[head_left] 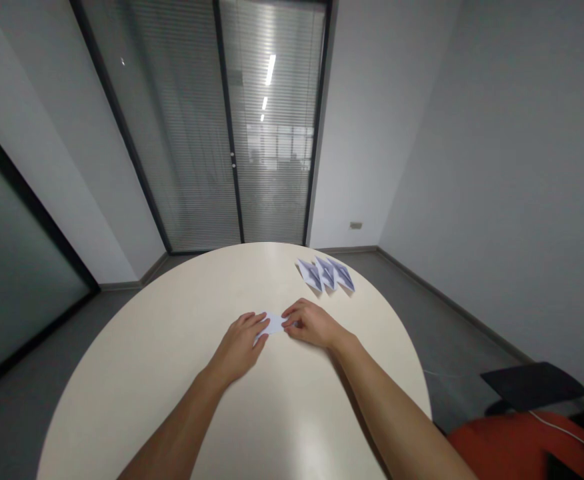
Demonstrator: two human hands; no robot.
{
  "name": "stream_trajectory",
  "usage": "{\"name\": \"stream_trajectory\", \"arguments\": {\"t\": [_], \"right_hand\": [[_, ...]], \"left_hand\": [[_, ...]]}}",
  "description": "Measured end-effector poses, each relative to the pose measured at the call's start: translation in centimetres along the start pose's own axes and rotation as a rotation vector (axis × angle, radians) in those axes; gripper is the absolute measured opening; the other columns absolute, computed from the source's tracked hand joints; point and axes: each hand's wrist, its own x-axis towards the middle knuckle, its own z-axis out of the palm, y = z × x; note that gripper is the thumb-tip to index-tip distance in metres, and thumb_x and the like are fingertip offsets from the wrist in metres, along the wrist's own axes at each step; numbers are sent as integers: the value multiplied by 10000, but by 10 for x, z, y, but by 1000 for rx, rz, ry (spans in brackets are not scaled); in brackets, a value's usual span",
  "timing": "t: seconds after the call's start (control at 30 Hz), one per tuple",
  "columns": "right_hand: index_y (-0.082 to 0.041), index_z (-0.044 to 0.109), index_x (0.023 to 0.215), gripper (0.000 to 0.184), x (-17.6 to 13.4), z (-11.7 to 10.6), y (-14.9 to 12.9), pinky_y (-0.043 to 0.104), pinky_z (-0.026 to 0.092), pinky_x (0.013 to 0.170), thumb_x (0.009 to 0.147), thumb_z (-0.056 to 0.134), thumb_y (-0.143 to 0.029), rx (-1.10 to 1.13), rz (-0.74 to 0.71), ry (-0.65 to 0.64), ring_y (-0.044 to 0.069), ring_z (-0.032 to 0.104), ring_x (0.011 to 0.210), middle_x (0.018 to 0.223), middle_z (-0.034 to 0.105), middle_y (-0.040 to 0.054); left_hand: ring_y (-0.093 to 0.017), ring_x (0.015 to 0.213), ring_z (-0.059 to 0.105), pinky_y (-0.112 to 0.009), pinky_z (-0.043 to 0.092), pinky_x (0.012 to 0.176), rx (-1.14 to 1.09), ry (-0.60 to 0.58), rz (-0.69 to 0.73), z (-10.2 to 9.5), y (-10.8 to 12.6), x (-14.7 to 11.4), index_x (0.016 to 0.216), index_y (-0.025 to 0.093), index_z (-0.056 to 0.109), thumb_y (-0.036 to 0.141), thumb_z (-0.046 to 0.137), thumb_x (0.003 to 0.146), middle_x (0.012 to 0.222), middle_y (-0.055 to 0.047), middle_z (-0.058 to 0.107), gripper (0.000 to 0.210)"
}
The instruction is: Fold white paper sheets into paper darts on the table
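A small piece of white folded paper [273, 324] lies on the table between my two hands. My left hand [242, 343] has its fingers over the paper's left end, with the thumb at the lower edge, holding it. At the right end, my right hand [312, 325] pinches the paper between bent fingers and thumb. The fingers cover both ends, so only the middle shows. Beyond my right hand stand three folded paper boats [326, 274], close together in a slanted row.
The round cream table [162, 373] spreads under both forearms. To the lower right are a red chair seat [512, 447] and a dark flat panel [536, 387] with a thin cable. Glass panels with blinds [272, 187] and a grey wall [512, 187] surround the table.
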Motion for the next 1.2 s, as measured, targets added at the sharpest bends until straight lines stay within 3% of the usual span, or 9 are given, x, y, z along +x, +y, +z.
{"name": "stream_trajectory", "arguments": {"t": [0.27,0.6,0.9,1.2], "right_hand": [[-246,810,1054,230,8,5,-15,325,492,956,879,684,-167,14,-103,-19,207,659,1046,1115,762,64],[-214,821,1015,263,0,1,-4,309,516,893,835,649,-131,-11,47,-41,230,695,1030,1135,774,75],[-232,810,1076,241,5,0,-14,361,490,990,869,695,-188,-10,-89,-13,236,625,1124,1183,744,96],[-248,834,950,200,8,2,-19,342,513,944,799,725,-175,-9,-113,-5,229,640,1072,1134,757,72]], "left_hand": [[-270,1251,571,-484,458,1106,10,8,8,-7,8,3,1313,214,677,275,515,1007,1359,-78,680,351],[-263,1263,566,-470,455,1112,-28,11,-20,-3,4,0,1309,223,680,250,546,981,1360,-80,673,355],[-257,1222,575,-456,478,1081,-33,16,-10,-8,8,1,1312,209,676,267,528,994,1346,-90,674,355],[-270,1229,569,-472,484,1074,-32,11,-20,-9,9,2,1307,204,678,276,516,996,1357,-94,672,358]]}}
